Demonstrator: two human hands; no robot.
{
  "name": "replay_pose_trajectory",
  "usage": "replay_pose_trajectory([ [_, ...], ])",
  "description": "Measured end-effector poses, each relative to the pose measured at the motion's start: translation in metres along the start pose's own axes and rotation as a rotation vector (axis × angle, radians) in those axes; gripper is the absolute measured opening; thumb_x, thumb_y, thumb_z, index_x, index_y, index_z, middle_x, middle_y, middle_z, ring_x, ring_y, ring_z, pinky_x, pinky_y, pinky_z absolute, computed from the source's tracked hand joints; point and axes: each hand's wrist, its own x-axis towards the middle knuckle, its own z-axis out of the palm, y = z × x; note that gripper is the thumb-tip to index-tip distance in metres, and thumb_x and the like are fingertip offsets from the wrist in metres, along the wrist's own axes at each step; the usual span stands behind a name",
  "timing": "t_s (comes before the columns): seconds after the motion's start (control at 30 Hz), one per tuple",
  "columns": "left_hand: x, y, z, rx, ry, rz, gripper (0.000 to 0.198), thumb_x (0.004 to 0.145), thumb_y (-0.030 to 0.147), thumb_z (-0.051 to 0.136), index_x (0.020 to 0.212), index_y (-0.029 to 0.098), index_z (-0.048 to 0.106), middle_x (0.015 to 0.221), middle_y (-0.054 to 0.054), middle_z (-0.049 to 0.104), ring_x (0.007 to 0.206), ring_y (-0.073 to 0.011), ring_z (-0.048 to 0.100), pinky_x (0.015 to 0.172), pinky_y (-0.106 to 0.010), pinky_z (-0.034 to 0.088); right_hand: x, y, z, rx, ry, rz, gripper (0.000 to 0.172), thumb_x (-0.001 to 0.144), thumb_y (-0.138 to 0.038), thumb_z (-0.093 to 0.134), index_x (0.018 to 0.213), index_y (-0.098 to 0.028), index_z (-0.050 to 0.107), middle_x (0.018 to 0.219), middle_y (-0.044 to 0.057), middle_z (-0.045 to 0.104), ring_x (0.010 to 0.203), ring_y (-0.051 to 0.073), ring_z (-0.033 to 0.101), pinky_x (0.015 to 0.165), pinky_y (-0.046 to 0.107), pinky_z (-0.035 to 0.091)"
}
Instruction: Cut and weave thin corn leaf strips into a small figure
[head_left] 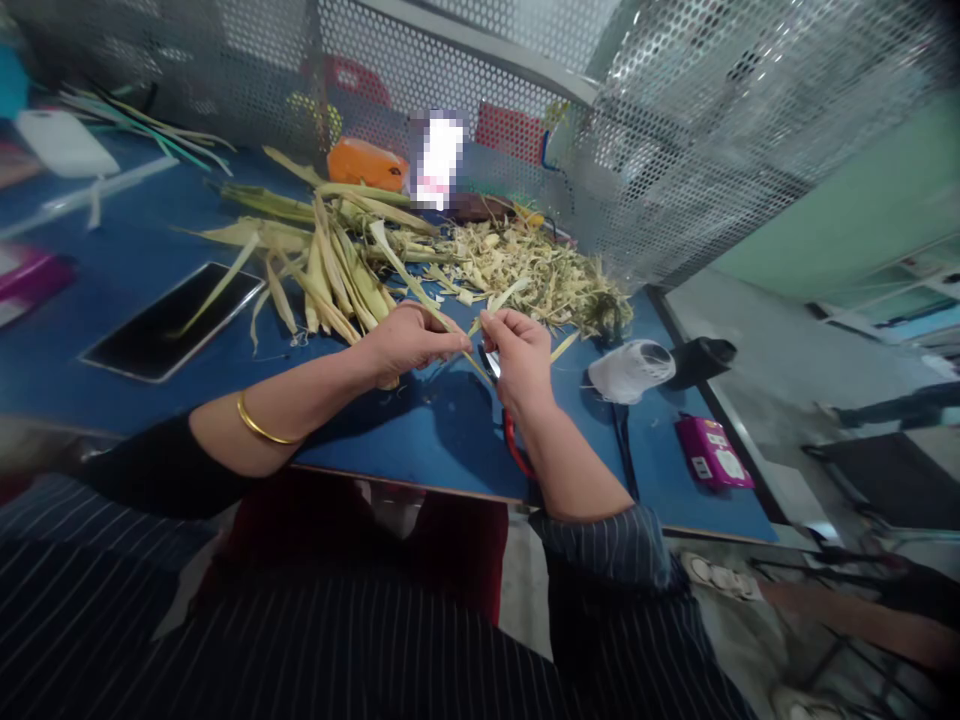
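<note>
left hand (424, 338) and right hand (521, 355) pinch leaf strips (400, 265), scissors (511, 440) tucked in the right, a splitting step seemingly needing even tension

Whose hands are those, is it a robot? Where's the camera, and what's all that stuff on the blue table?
No robot here: they're a person's bare left hand and right hand. There's just one picture, taken by a camera on that person's head, looking forward and down. The left hand pinches a pale strip; the right holds what look like red-handled scissors. On the blue table lie long pale leaves, a heap of scraps, a white spool and a purple packet.
</note>
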Motion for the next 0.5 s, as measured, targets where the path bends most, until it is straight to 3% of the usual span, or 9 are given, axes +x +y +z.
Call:
replay_pose_trajectory([
  [0.07, -0.001, 0.000, 0.000, 0.045, 0.025, -0.012, 0.028, 0.072, 0.039, 0.070, 0.063, 0.013, 0.062, 0.051, 0.003, 0.047, 0.042, -0.0066, 0.035, 0.042, -0.023, 0.026, -0.002, -0.008, -0.005, -0.193, 0.037, -0.107, 0.040, 0.085, -0.046, 0.058, 0.055, -0.019, 0.053, 0.050, -0.004, 0.043, 0.050, 0.010, 0.039, 0.054, 0.026, 0.033],
  [0.17, -0.003, 0.000, 0.000, 0.173, 0.065, 0.021, 0.035, 0.073, 0.042, 0.067, 0.054, 0.015, 0.054, 0.047, 0.005, 0.036, 0.044, -0.0068, 0.029, 0.043, -0.024, 0.020, -0.007, -0.019, -0.009, -0.444, 0.167, -0.428, 0.036, 0.086, -0.043, 0.060, 0.059, -0.019, 0.056, 0.060, -0.001, 0.050, 0.059, 0.012, 0.046, 0.063, 0.029, 0.037],
  [0.27, -0.003, -0.002, 0.003, 0.382, 0.082, 0.145, 0.037, 0.071, 0.030, 0.063, 0.045, 0.016, 0.041, 0.048, 0.005, 0.025, 0.048, -0.0070, 0.025, 0.046, -0.025, 0.018, -0.010, -0.023, -0.006, -0.527, -0.046, -0.613, 0.016, 0.083, -0.035, 0.067, 0.080, -0.020, 0.064, 0.079, 0.002, 0.060, 0.074, 0.015, 0.054, 0.074, 0.031, 0.041],
  [0.37, -0.003, -0.005, 0.008, 0.500, 0.048, 0.230, 0.030, 0.072, 0.025, 0.058, 0.047, 0.015, 0.046, 0.049, 0.005, 0.031, 0.053, -0.0083, 0.030, 0.051, -0.025, 0.023, -0.012, -0.019, -0.001, -0.454, -0.200, -0.559, 0.009, 0.083, -0.029, 0.066, 0.081, -0.021, 0.064, 0.077, 0.000, 0.058, 0.073, 0.014, 0.054, 0.071, 0.029, 0.042],
  [0.5, -0.005, -0.005, 0.012, 0.419, 0.029, 0.278, 0.036, 0.080, 0.036, 0.056, 0.051, 0.015, 0.053, 0.050, 0.004, 0.040, 0.055, -0.0097, 0.034, 0.054, -0.024, 0.027, -0.011, -0.019, -0.001, -0.270, -0.138, -0.335, 0.013, 0.082, -0.026, 0.062, 0.071, -0.020, 0.057, 0.067, -0.003, 0.052, 0.064, 0.012, 0.048, 0.065, 0.027, 0.040],
])
